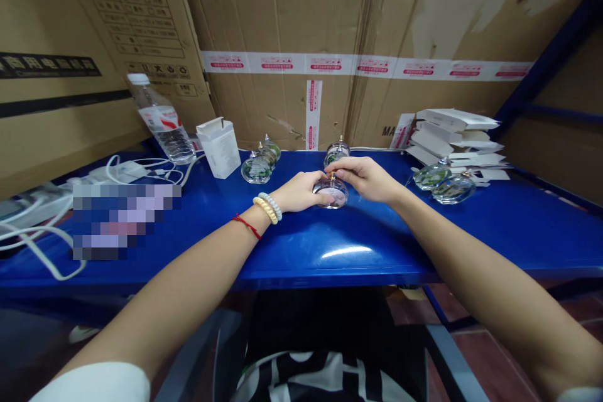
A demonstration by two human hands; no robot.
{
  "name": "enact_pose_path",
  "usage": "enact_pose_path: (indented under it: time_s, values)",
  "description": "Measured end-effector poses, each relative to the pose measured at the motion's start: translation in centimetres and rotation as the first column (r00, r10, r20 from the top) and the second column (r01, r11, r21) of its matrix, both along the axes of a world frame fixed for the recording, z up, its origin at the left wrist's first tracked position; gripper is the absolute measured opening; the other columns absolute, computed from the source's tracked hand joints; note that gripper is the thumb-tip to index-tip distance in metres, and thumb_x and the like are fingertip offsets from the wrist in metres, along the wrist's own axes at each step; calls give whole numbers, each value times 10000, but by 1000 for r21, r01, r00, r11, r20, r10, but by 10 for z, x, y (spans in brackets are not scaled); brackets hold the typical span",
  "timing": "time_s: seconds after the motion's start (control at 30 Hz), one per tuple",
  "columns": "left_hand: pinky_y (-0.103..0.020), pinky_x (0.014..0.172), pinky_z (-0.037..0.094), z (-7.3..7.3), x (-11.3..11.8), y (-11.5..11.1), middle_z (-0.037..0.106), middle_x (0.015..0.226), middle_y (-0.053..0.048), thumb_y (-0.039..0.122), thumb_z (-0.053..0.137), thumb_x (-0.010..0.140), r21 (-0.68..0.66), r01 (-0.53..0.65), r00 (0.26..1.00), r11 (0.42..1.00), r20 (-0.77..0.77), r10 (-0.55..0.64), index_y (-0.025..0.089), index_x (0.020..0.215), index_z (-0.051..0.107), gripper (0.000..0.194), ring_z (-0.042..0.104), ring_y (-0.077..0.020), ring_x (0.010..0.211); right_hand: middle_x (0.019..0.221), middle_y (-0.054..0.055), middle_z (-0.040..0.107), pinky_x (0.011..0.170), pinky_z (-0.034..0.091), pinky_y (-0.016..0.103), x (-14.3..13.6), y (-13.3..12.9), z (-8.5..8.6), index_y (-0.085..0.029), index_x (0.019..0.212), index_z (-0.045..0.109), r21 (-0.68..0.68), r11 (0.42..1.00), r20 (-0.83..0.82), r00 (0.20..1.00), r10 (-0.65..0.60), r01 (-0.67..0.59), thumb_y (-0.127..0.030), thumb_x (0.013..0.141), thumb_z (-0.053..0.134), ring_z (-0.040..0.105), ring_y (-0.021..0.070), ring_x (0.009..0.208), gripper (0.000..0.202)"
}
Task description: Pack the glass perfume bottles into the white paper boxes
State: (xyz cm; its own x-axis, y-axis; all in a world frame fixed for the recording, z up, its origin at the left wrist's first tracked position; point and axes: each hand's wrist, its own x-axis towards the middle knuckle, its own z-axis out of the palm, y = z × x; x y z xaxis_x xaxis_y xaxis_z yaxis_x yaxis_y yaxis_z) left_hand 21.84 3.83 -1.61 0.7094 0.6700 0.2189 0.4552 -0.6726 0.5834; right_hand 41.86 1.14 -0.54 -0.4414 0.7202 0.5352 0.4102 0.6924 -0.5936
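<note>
Blue table beneath a round glass bottle between left hand, gripping it, and right, pinching its top.

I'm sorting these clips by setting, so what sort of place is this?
Probably a makeshift packing station: glass bottles and a stack of flattened white boxes on a blue metal table, backed by large cardboard.
</note>
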Motion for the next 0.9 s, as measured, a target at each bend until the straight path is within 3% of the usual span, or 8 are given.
enact_pose_path:
  time_s: [0.13, 0.37, 0.6, 0.9]
  values:
    - [-357, 884, 485, 2, 1, -2, 702, 1092, -87, 410, 694, 752, 11, -19, 1000, 1000, -22, 19, 135, 1113, 619, 460, 655, -253, 992, 875, 26, 733, 750, 505, 285, 3, 0, 3, -202, 926, 735, 59, 998, 60, 997, -41, 37, -303, 861, 555, 652, 162, 777, 216]
    - [-333, 805, 480, 8, 3, -12, 721, 936, -60, 444, 698, 748, 75, -55, 997, 996, -42, 58, 144, 1030, 660, 413, 659, -238, 879, 735, 47, 676, 643, 474, 273, 5, -2, 3, -146, 824, 691, 21, 992, 51, 991, -123, 122, -390, 826, 612, 585, 141, 653, 257]
    - [-311, 793, 473, 9, 2, -11, 729, 961, -53, 426, 709, 744, 103, -68, 997, 992, -28, 71, 148, 1034, 671, 404, 670, -230, 886, 886, 63, 725, 755, 526, 291, 7, -2, 3, -158, 916, 713, -84, 996, -38, 999, -34, 31, -428, 827, 626, 643, 164, 787, 297]
    - [-310, 833, 482, 11, 1, -13, 734, 1022, -53, 412, 714, 756, 75, -38, 999, 996, -21, 40, 156, 1120, 654, 449, 677, -217, 912, 927, 60, 728, 737, 543, 285, 8, -1, 4, -179, 1037, 710, -151, 988, -59, 998, 33, -42, -482, 843, 613, 644, 147, 779, 373]
